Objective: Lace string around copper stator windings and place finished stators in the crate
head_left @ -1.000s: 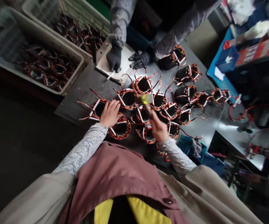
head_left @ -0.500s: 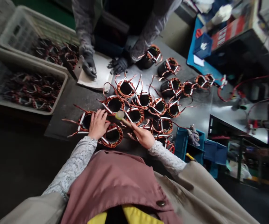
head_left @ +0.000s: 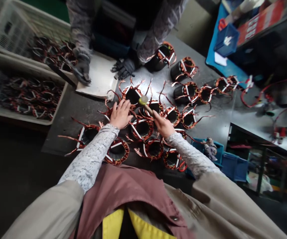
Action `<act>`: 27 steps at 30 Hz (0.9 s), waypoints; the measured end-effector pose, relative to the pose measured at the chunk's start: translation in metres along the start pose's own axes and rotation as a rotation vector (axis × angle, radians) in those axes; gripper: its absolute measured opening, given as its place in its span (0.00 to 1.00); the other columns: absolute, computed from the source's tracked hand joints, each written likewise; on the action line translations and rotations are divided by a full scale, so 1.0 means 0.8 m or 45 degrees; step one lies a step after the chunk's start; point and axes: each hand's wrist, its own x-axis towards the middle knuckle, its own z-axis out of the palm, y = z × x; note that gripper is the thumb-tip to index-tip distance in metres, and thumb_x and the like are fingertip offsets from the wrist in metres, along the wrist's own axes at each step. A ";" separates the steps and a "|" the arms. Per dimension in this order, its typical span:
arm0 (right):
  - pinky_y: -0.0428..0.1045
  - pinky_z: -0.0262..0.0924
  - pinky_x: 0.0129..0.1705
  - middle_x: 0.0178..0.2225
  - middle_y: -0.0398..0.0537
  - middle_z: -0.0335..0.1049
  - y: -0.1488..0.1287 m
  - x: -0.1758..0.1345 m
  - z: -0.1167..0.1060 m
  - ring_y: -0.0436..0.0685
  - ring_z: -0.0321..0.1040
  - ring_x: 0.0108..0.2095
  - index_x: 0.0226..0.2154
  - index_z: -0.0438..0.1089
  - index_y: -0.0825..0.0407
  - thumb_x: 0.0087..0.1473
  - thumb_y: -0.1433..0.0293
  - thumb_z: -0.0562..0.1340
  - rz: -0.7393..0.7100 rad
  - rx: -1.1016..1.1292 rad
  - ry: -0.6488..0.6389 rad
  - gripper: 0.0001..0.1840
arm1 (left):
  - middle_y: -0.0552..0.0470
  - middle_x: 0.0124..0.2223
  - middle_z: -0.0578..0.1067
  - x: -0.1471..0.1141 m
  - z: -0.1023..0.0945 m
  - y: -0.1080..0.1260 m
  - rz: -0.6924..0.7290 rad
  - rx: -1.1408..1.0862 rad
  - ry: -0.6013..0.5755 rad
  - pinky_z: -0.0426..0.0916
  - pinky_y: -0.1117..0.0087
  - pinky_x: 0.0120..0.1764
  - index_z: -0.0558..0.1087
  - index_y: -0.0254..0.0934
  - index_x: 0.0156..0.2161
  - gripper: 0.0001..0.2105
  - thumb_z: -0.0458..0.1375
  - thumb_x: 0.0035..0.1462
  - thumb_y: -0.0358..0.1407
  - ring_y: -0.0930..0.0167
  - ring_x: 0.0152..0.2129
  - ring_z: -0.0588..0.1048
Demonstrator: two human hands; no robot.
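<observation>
Grey metal bench point(head_left: 64, 113) spreads before you, its far edge partly hidden by a co-worker's sleeves point(head_left: 155, 36). Stators point(head_left: 153, 148) crowd towards the near edge: copper-wound rims, white strips, twisted reddish leads, bores too dark to read. Your left hand point(head_left: 120, 114), fingers outstretched, covers most of one. Your right hand point(head_left: 163, 125) closes round a mallet point(head_left: 143, 100), hiding the handle's end; its blurred, yellowish head shows over the middle stators, contact unclear.

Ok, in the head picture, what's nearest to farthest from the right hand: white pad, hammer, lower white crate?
From the right hand:
1. hammer, in its grip
2. white pad, ahead and left
3. lower white crate, far left
</observation>
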 end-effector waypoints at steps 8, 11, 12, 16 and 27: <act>0.55 0.67 0.48 0.41 0.55 0.77 0.012 0.029 -0.003 0.62 0.75 0.40 0.61 0.61 0.55 0.60 0.65 0.51 0.040 -0.063 0.060 0.28 | 0.44 0.67 0.57 -0.005 -0.004 0.004 -0.014 0.026 -0.012 0.42 0.48 0.65 0.58 0.32 0.63 0.28 0.52 0.59 0.38 0.59 0.65 0.50; 0.56 0.67 0.51 0.47 0.57 0.75 0.024 0.052 -0.003 0.62 0.73 0.46 0.60 0.62 0.58 0.59 0.66 0.50 0.067 0.031 0.106 0.28 | 0.43 0.67 0.58 -0.004 -0.006 0.005 -0.008 0.026 -0.033 0.43 0.48 0.65 0.59 0.32 0.63 0.28 0.52 0.58 0.37 0.58 0.65 0.51; 0.56 0.66 0.53 0.50 0.56 0.73 0.027 0.058 -0.002 0.62 0.72 0.49 0.61 0.60 0.58 0.60 0.65 0.50 0.056 0.063 0.158 0.28 | 0.43 0.67 0.58 -0.004 -0.006 0.005 -0.002 0.027 -0.041 0.43 0.49 0.65 0.59 0.32 0.63 0.28 0.52 0.58 0.37 0.58 0.65 0.51; 0.57 0.64 0.56 0.50 0.54 0.73 0.028 0.073 0.005 0.62 0.70 0.52 0.61 0.60 0.56 0.61 0.63 0.50 0.011 0.083 0.134 0.28 | 0.44 0.67 0.56 -0.004 -0.003 0.002 -0.004 0.025 -0.021 0.42 0.49 0.65 0.58 0.33 0.64 0.28 0.51 0.58 0.38 0.59 0.65 0.50; 0.58 0.66 0.53 0.49 0.56 0.73 0.034 0.080 0.006 0.62 0.71 0.49 0.60 0.61 0.57 0.62 0.63 0.50 0.107 0.108 0.096 0.28 | 0.39 0.68 0.52 -0.012 0.000 -0.002 -0.037 0.009 0.066 0.43 0.52 0.65 0.54 0.30 0.64 0.32 0.54 0.58 0.41 0.59 0.65 0.50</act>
